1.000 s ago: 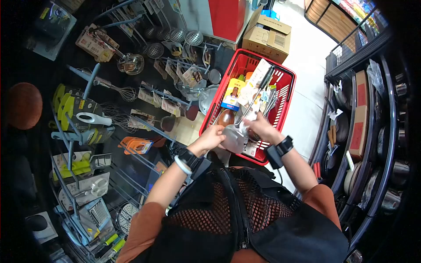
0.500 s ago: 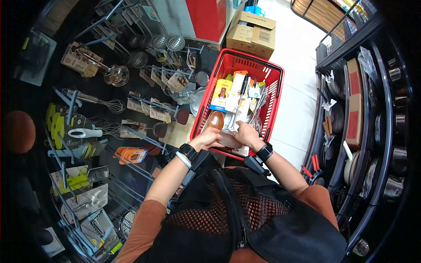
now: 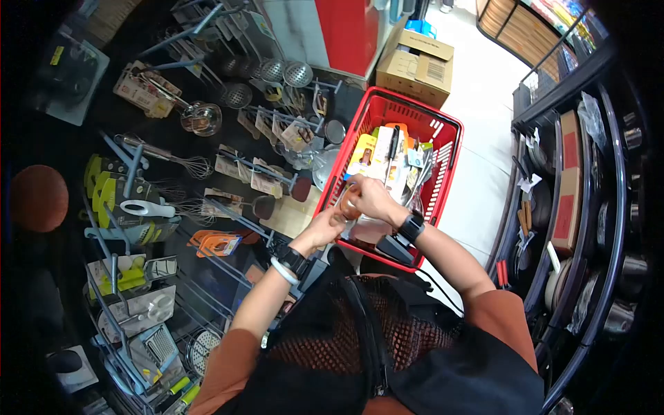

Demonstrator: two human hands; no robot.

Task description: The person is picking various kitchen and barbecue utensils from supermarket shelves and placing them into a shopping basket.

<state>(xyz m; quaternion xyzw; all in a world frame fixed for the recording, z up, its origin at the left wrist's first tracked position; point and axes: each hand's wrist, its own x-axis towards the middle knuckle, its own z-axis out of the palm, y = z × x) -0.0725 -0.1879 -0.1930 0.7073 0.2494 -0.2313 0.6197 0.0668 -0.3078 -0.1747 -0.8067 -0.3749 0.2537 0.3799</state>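
A red shopping basket holds packaged kitchen utensils, among them a yellow-carded package and a black-handled utensil. At its near left side is a glossy brown spoon, partly hidden by my fingers. My left hand is closed at the spoon's lower left edge. Reaching across from the right, my right hand has its fingers bent and closed at the upper part of the spoon. A whisk lies along the basket's right side.
Hanging racks on the left carry whisks, skimmers, an orange-carded item and graters. An open cardboard box stands behind the basket. On the right, a shelf holds pans and boxes.
My right hand has moved left and up, from the utensil's metal part to the brown spoon. My left hand stays beside the spoon. The view has shifted, so the basket appears farther right and lower.
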